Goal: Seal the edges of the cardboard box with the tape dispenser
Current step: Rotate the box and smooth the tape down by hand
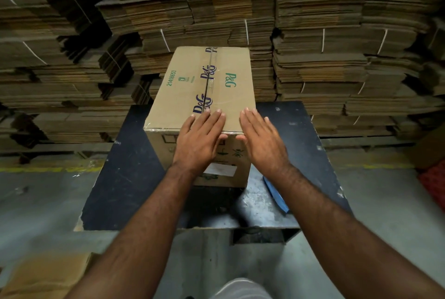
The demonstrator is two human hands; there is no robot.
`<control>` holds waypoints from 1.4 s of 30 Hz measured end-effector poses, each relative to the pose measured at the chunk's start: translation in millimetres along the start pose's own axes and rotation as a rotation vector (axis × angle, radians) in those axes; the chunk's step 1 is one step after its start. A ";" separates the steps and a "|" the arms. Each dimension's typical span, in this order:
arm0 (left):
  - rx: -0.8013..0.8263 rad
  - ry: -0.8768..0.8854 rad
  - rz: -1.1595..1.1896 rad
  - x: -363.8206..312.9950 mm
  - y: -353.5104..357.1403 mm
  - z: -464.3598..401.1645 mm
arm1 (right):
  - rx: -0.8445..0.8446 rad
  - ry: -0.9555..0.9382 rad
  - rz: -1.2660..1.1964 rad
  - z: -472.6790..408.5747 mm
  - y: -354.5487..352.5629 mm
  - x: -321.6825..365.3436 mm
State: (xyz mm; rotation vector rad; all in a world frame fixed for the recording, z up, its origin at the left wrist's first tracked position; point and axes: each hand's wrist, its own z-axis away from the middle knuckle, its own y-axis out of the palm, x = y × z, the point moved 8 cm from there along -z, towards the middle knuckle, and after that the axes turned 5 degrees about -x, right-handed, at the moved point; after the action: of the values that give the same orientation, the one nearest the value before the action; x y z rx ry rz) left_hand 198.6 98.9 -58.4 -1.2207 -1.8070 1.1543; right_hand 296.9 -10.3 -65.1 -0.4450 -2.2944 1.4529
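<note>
A closed brown cardboard box (pixel 187 87) with printed logos stands on a dark table (pixel 125 178). Clear tape runs along its top centre seam and along the near top edge. My left hand (pixel 201 138) lies flat on the near top edge, fingers together and stretched over the top, thumb down the front face. My right hand (pixel 261 137) lies flat at the near right corner, fingers on the top. Neither hand holds anything. No tape dispenser is clearly in view.
A blue flat object (pixel 277 194) lies on the table right of the box, partly under my right forearm. Tall stacks of flattened cardboard (pixel 337 46) fill the background. A loose cardboard sheet (pixel 48 274) lies on the floor at lower left.
</note>
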 end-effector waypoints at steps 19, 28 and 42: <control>0.329 0.226 0.837 -31.7 -23.1 -37.6 | 0.139 0.782 -0.465 42.6 13.3 0.1; 0.461 0.097 0.939 -22.8 -21.9 -46.0 | -0.285 0.948 -0.390 19.8 23.2 65.6; 0.570 -0.061 1.003 -18.3 -15.4 -47.6 | -0.255 1.071 -0.520 34.3 19.6 66.7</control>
State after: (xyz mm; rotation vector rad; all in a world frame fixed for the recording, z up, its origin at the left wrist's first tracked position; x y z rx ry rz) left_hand 240.9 93.4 -26.5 -1.7495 -0.7041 2.0600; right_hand 223.2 1.5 -86.1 -0.4810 -1.5154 0.4491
